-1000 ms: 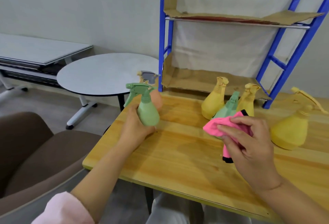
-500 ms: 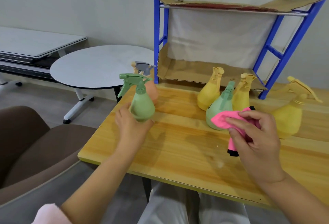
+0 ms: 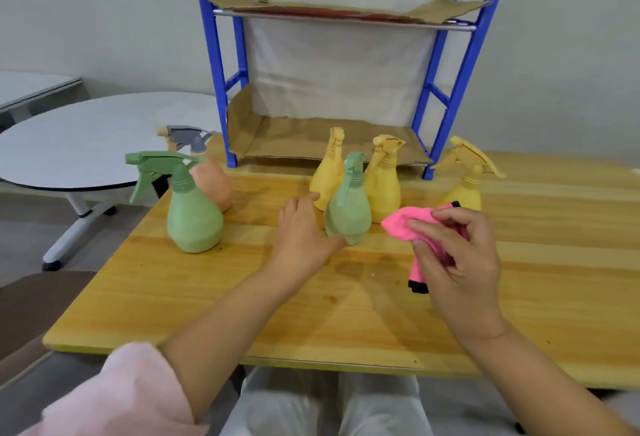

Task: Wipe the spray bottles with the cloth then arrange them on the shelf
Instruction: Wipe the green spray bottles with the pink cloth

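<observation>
**Fig.** L hand (image 3: 300,227): fingers loosely spread, holding nothing, just left of the mid-table green spray bottle (image 3: 347,203). Thumb is at its base; contact can't be told. Bottle stands upright, long axis vertical, in front of the blue shelf (image 3: 221,89) at the wooden table's (image 3: 242,314) far edge. R hand (image 3: 457,255) pinches the bunched pink cloth (image 3: 403,224) just right of the bottle. L hand is nearer, so prob. it wraps the body next.

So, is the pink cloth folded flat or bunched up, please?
Bunched up: the right hand grips the pink cloth crumpled, one end hanging down.
</observation>
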A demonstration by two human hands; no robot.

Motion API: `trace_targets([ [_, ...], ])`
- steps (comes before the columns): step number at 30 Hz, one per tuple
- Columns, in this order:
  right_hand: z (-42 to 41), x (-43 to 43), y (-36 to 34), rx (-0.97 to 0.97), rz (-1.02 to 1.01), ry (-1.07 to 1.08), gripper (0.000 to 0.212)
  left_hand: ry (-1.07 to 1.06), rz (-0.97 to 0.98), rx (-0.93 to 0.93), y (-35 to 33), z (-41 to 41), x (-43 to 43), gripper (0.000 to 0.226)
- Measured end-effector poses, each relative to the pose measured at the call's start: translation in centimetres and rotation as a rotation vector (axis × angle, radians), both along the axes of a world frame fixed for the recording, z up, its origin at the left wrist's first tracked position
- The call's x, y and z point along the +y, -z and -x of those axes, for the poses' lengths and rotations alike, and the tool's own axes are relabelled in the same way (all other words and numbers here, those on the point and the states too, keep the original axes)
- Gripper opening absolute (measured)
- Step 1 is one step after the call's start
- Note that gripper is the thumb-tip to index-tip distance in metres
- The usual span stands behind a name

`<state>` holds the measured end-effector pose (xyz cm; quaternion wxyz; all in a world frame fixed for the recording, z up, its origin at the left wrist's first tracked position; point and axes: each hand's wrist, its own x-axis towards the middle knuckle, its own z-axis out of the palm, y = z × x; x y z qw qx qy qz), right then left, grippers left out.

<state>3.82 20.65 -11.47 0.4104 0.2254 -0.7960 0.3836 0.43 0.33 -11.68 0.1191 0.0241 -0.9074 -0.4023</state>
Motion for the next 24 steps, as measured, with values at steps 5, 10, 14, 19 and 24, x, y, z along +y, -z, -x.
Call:
trace_targets([
  [5, 0.5, 1.5, 0.4, -0.003, 0.03, 0.03, 0.022, 0.024, -0.01, -0.107, 1.1, 2.4, 1.6, 0.101],
  [10, 0.9, 2.2, 0.9, -0.044, 0.044, 0.038, 0.023, 0.062, -0.093, -0.133, 1.9, 3.1, 1.9, 0.097],
  [14, 1.2, 2.3, 1.2, -0.059, 0.053, 0.033, 0.023, 0.076, -0.131, -0.096, 2.0, 3.2, 1.9, 0.086],
  [19, 1.3, 2.3, 1.6, -0.071, 0.038, 0.021, 0.025, 0.145, -0.236, -0.113, 1.1, 2.2, 1.6, 0.07],
  [24, 1.4, 2.2, 1.2, -0.083, 0.058, 0.008, 0.025, 0.263, -0.559, -0.184, -0.7, 0.5, 1.1, 0.06],
])
